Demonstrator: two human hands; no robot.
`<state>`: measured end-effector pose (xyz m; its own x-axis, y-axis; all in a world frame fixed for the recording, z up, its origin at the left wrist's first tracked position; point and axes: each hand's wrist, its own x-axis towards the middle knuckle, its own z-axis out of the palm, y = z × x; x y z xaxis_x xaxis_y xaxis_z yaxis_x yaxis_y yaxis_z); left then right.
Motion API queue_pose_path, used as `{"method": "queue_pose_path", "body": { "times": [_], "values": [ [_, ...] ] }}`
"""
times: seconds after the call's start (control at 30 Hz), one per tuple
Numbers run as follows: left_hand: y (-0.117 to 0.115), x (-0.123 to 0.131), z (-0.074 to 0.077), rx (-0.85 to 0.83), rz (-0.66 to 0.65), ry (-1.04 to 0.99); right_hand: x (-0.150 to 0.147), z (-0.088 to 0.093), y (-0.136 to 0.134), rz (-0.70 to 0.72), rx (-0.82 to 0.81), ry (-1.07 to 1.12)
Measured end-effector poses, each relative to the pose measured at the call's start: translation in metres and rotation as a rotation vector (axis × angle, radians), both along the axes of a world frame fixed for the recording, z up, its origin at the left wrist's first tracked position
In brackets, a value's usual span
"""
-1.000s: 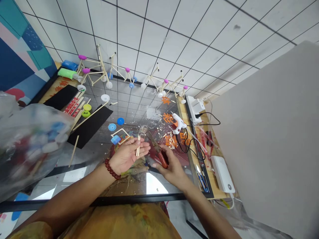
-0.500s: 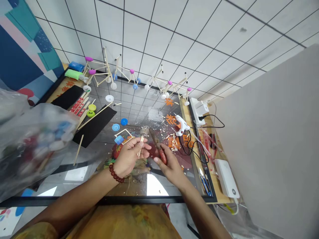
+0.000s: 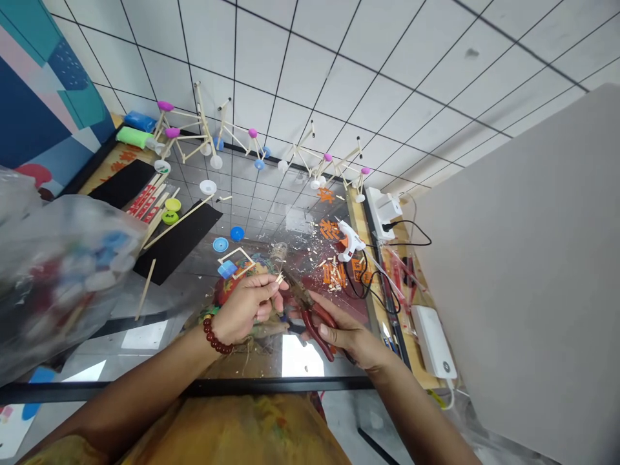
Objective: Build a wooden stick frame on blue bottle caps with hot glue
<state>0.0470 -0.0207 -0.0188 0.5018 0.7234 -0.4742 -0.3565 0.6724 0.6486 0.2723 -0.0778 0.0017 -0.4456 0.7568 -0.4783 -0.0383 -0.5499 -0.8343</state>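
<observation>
Between thumb and fingers, my left hand [image 3: 249, 303] pinches short wooden sticks [image 3: 279, 278], whose ends poke out at the fingertips. My right hand [image 3: 346, 329] grips red-handled pliers [image 3: 317, 323] with the handles spread apart. The pliers' jaws point up and left, close to the stick ends; whether they touch is too small to tell. Just beyond the hands stands a small clear container [image 3: 279, 250]. Left of it lie a stick frame [image 3: 246, 257] with a blue cap [image 3: 227, 269], plus two loose blue caps [image 3: 237, 234].
Stick figures [image 3: 203, 139] with bottle caps line the wall. A white glue gun [image 3: 351, 241] with its cable [image 3: 372, 287] lies right, beside wood scraps [image 3: 334, 278]. A plastic bag of caps [image 3: 92, 258] fills the left. Black sheets [image 3: 181, 242] and a power strip [image 3: 383, 213] flank the tabletop.
The pliers have turned and their handles have spread in my right hand, which moved right and lower. My left hand's sticks have tilted and show less. The view has shifted slightly.
</observation>
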Motion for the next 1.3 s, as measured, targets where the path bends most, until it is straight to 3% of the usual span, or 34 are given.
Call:
{"method": "queue_pose_path", "body": {
  "times": [0.13, 0.3, 0.43, 0.7, 0.93, 1.3],
  "values": [
    [0.001, -0.001, 0.001, -0.025, -0.033, 0.002, 0.001, -0.004, -0.003, -0.056, -0.126, 0.123],
    [0.001, -0.002, 0.002, -0.016, -0.012, -0.013, 0.001, -0.005, -0.006, -0.228, -0.298, 0.222],
    [0.001, -0.002, 0.003, -0.014, -0.011, -0.009, 0.0, 0.003, -0.003, -0.2, -0.336, 0.266],
    [0.008, -0.005, 0.008, -0.012, -0.026, 0.002, -0.002, 0.0, 0.003, -0.036, -0.194, 0.044],
    [0.021, -0.01, 0.019, 0.056, -0.104, 0.042, -0.004, -0.012, 0.007, 0.028, -0.052, 0.07],
    [0.046, -0.011, 0.025, 0.189, -0.257, 0.14, 0.011, 0.006, 0.012, 0.159, 0.184, -0.138]
  ]
}}
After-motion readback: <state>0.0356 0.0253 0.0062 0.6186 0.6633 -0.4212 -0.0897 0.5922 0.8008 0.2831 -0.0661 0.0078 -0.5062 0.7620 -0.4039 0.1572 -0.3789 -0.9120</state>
